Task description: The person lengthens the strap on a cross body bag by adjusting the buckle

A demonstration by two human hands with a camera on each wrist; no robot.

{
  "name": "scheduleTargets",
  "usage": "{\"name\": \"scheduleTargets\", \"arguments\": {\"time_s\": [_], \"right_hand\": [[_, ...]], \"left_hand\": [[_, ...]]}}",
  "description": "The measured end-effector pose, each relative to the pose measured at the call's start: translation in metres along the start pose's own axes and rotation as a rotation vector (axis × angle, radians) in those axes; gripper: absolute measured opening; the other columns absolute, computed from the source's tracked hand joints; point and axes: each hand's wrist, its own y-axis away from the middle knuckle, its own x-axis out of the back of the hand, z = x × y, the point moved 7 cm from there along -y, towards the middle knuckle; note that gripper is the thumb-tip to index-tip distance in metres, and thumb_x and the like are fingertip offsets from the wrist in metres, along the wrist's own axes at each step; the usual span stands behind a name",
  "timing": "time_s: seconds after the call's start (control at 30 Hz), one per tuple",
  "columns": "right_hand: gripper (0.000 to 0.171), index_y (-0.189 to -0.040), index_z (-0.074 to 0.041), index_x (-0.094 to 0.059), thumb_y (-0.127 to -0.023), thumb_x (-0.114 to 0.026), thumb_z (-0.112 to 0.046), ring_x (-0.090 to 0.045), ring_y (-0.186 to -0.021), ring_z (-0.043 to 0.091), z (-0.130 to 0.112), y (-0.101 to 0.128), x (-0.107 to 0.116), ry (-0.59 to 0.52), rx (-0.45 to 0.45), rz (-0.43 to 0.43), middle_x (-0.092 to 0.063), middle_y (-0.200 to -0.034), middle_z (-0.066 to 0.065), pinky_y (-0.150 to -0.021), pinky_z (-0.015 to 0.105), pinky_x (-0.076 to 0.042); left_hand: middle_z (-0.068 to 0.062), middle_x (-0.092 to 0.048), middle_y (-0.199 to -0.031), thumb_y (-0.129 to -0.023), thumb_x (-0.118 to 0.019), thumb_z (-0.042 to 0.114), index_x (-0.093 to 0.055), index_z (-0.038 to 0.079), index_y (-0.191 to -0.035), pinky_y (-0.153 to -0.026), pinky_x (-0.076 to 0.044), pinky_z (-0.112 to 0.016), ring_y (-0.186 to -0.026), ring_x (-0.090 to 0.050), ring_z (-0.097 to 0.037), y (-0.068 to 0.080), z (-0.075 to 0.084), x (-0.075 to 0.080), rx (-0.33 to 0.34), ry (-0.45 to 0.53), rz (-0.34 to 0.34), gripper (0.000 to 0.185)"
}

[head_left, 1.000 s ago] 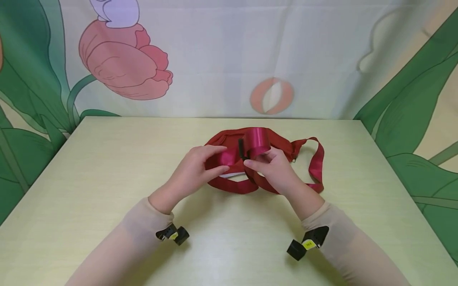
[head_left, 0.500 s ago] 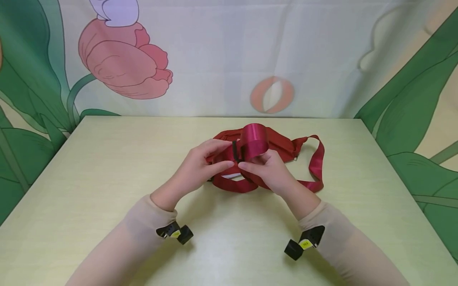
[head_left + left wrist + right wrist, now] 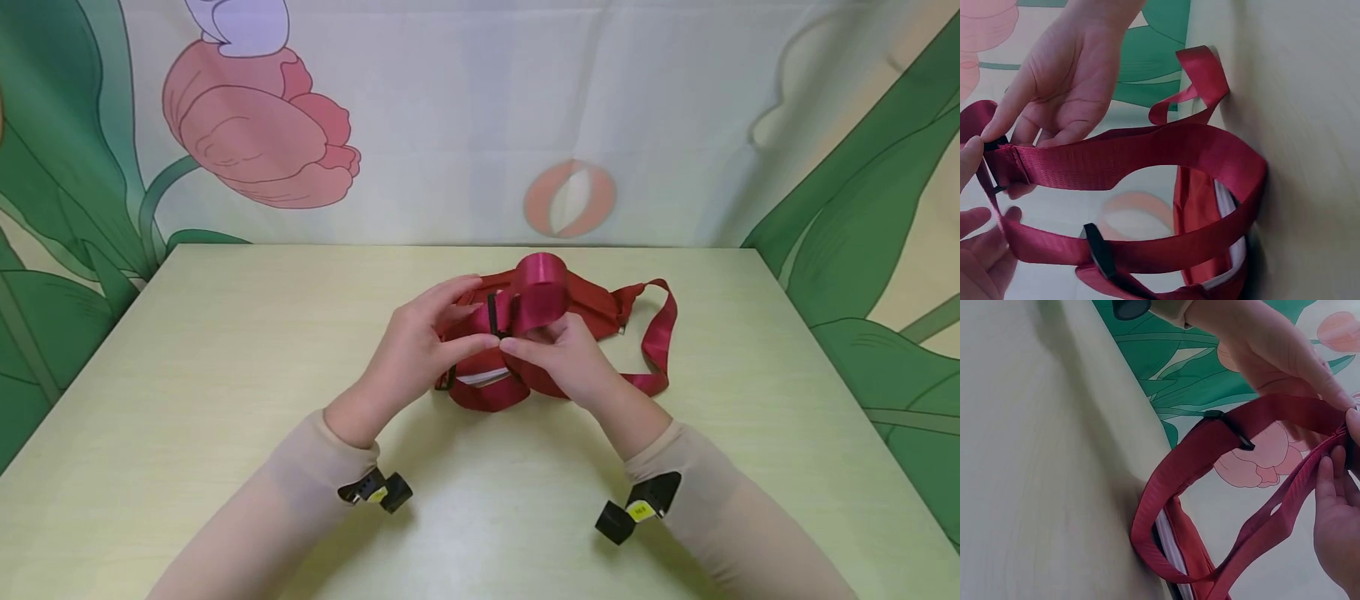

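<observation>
A dark red waist bag (image 3: 594, 305) lies at the middle of the pale table (image 3: 225, 350), its red webbing strap (image 3: 537, 293) arched up in a loop. My left hand (image 3: 477, 323) pinches the strap at a black buckle (image 3: 492, 315) between thumb and fingers. From the other side my right hand (image 3: 528, 338) pinches the same strap just beside it, thumbs nearly touching. In the left wrist view the strap (image 3: 1122, 164) runs taut from the pinch down to the bag, with a black slider (image 3: 1100, 250) lower down. That slider (image 3: 1232, 429) shows in the right wrist view too.
The strap's free end (image 3: 658, 333) curls on the table right of the bag. A white label (image 3: 482, 377) peeks out under the bag's front. A painted flower backdrop (image 3: 255, 133) rises behind the table's far edge. Bare tabletop lies on both sides.
Both hands have drawn closer together and slightly left, pinching at the buckle. The strap loop stands taller and tighter, and the loose strap on the right has pulled inward.
</observation>
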Motion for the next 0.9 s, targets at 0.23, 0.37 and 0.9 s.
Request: {"name": "scheduleTargets", "arguments": {"time_s": [0.23,0.37,0.9], "right_hand": [[0.04,-0.126,-0.001,-0.054,-0.088,-0.064,-0.007,-0.058,-0.095,0.021,0.006,0.0,0.005,0.007,-0.001,0.017,-0.061,-0.11,0.012,-0.084,0.03,-0.049],[0.04,-0.126,-0.001,-0.053,-0.088,-0.064,-0.008,-0.057,-0.098,0.023,0.006,0.0,0.009,-0.01,-0.004,0.029,-0.06,-0.111,0.013,-0.085,0.032,-0.048],[0.046,-0.128,-0.008,-0.051,-0.086,-0.067,-0.013,-0.055,-0.109,0.023,-0.005,-0.003,0.002,-0.043,0.025,-0.01,-0.058,-0.119,0.01,-0.091,0.036,-0.046]], "left_hand": [[-0.005,-0.06,-0.117,-0.075,-0.079,0.024,-0.053,0.008,-0.129,-0.077,-0.052,-0.03,-0.095,-0.059,-0.015,0.012,-0.02,-0.003,0.097,-0.106,-0.086,0.063],[-0.005,-0.062,-0.114,-0.075,-0.079,0.024,-0.056,0.006,-0.125,-0.077,-0.05,-0.032,-0.095,-0.058,-0.015,0.02,-0.027,0.002,0.1,-0.175,-0.088,0.058],[0.0,-0.061,-0.1,-0.079,-0.075,0.018,-0.059,0.008,-0.126,-0.064,-0.044,-0.029,-0.086,-0.053,-0.013,-0.003,0.008,0.03,-0.134,-0.243,-0.095,0.05]]}}
